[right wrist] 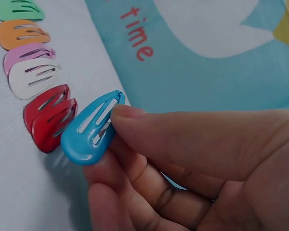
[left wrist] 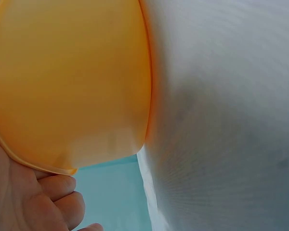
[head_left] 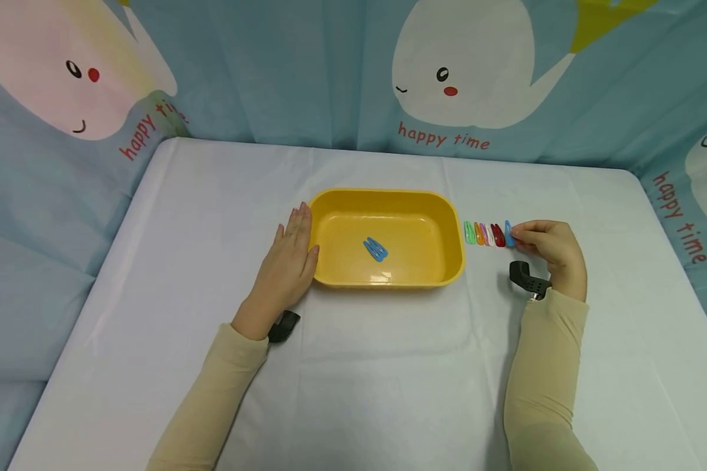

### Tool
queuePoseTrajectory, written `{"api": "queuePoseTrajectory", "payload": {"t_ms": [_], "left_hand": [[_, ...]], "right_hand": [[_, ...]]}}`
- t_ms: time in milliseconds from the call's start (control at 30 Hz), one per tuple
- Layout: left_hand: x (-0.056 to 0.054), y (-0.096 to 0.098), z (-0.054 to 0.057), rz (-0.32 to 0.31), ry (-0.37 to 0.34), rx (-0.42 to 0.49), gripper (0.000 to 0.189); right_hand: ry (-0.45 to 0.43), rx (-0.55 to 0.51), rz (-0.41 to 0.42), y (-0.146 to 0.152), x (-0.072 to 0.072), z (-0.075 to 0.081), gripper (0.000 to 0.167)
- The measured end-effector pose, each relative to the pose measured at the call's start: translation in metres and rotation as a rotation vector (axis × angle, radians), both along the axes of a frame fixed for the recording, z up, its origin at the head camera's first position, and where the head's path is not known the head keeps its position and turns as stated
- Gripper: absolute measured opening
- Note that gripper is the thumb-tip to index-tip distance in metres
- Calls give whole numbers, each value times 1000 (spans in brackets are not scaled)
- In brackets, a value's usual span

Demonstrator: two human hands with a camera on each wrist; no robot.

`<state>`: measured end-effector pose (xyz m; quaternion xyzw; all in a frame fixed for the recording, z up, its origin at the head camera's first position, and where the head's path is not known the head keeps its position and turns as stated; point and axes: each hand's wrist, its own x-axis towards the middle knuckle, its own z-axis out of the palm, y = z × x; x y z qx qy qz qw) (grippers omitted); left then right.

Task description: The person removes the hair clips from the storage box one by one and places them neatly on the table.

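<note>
Between thumb and fingertips my right hand (head_left: 550, 248) pinches a blue snap hair clip (right wrist: 91, 130), close beside the right end of a row of clips. That row holds green (right wrist: 19, 9), orange (right wrist: 21, 33), pink (right wrist: 24, 57), white (right wrist: 31, 79) and red hair clips (right wrist: 50, 127), some overlapping. My left hand (head_left: 287, 261) rests with straight fingers against the left side of a yellow tub (head_left: 389, 284); its fingers show at the rim in the left wrist view. Inside the tub, left of its middle, lie blue hair clips (head_left: 376, 249) side by side.
A white cloth (head_left: 377, 366) covers the table. Behind it hangs a light-blue curtain (head_left: 300, 78) printed with whales and red lettering. Each wrist carries a black camera mount, one of them the right mount (head_left: 527, 278) low over the cloth.
</note>
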<state>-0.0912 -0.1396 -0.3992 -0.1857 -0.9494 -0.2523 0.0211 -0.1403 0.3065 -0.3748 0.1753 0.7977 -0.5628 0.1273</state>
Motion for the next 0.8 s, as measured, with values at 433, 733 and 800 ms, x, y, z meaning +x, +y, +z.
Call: {"api": "queuePoseTrajectory", "payload": {"t_ms": [433,733,800], "left_hand": [[1,0,1,4,-3,-3,59],[1,0,1,6,-1,2,59],[1,0,1,7,-2,0,59]], "right_hand": [[2,151,19,-5,-3,-7,20],[5,246,14,-8,-4,-8,14],[4,270,16,-9,-5,-8,20]]}}
